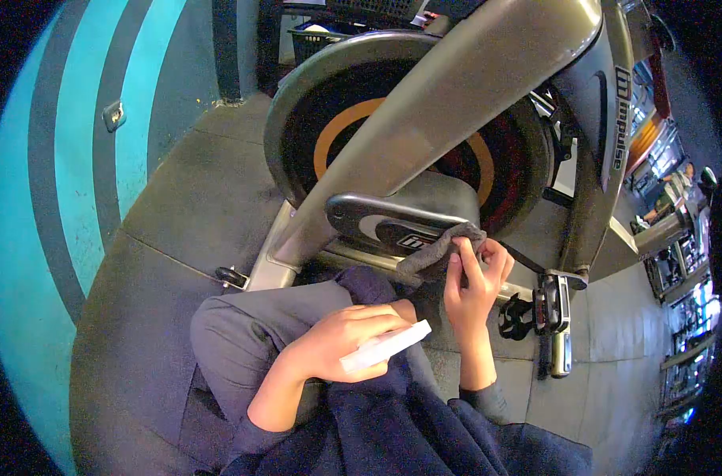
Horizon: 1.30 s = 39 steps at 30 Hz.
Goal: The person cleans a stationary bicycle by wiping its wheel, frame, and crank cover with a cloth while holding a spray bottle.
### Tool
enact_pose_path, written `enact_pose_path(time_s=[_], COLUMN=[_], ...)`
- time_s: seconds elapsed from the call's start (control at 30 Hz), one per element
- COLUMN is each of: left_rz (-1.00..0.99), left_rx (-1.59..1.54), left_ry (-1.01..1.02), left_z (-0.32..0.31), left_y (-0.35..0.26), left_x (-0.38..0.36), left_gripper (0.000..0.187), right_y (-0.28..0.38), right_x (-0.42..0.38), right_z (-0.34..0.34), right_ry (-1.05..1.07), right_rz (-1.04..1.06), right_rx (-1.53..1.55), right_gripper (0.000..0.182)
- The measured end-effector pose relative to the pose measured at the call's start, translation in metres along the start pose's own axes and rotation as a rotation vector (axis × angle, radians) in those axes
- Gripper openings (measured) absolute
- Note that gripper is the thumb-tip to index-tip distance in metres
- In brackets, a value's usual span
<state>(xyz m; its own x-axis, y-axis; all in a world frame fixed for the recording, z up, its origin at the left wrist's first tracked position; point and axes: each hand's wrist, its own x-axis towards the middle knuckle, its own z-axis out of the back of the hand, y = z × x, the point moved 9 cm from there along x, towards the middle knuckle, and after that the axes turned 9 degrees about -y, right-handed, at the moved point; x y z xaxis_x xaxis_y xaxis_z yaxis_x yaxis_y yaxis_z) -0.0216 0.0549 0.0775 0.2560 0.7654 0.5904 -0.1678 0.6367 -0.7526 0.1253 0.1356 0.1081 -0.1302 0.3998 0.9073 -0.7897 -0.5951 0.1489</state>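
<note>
My left hand (329, 343) is closed round a flat white block-like object (386, 346) above my lap; its exact kind I cannot make out. Fingers bent, my right hand (473, 287) grips a dark grey cloth (434, 257). The cloth lies against the lower edge of the black and silver drive cover (404, 213) of an exercise bike. The bike's thick grey frame tube (448, 95) slants across the view above both hands. Behind it is the large round flywheel (293, 111) with an orange ring.
A pedal (553, 305) with a strap sticks out right of my right hand. The bike's front foot (269, 266) with a small wheel rests on grey floor tiles (178, 214). A turquoise-striped wall (67, 159) stands left, and a black basket (309, 44) behind. More gym equipment (678, 262) lies far right.
</note>
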Motion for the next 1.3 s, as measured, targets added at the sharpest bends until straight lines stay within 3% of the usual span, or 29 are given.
enact_pose_path(time_s=[0.13,0.2,0.43,0.6,0.83,0.97,1.03,1.1,1.23,1.3], left_rz=[-0.019,0.034,0.081,0.099,0.090,0.035,0.038,0.041,0.038,0.077], left_rx=[0.012,0.021,0.000,0.072,0.069,0.059,0.067,0.077,0.030,0.023], left_ry=[0.025,0.079,0.084,0.083,0.068,0.052,0.041,0.065,0.065,0.074], left_z=[-0.002,-0.005,-0.008,-0.009,-0.007,-0.006,-0.005,-0.007,-0.009,-0.010], left_y=[-0.003,0.001,0.002,0.010,0.009,0.007,0.007,0.005,0.004,0.007], left_x=[0.000,-0.002,0.000,-0.009,-0.010,-0.010,-0.010,-0.008,-0.006,-0.007], left_gripper=[0.038,0.050,0.048,0.045,0.047,0.048,0.048,0.048,0.047,0.045], right_y=[0.016,0.029,0.067,0.047,-0.010,-0.034,-0.039,-0.053,-0.067,-0.062], right_x=[0.003,0.002,-0.002,0.009,-0.005,-0.022,-0.032,-0.053,-0.099,-0.099], right_z=[-0.009,-0.017,-0.035,-0.022,-0.007,-0.013,-0.016,-0.028,-0.062,-0.058], right_ry=[0.033,0.059,0.012,0.019,0.054,0.060,0.044,0.052,0.101,0.072], right_rz=[0.057,0.073,0.176,0.169,-0.095,-0.347,-0.335,-0.501,-0.968,-0.935], right_rx=[0.007,0.040,-0.017,0.018,0.154,0.371,0.374,0.545,0.911,0.886], right_gripper=[0.031,0.035,0.040,0.046,0.046,0.030,0.031,0.027,0.044,0.042])
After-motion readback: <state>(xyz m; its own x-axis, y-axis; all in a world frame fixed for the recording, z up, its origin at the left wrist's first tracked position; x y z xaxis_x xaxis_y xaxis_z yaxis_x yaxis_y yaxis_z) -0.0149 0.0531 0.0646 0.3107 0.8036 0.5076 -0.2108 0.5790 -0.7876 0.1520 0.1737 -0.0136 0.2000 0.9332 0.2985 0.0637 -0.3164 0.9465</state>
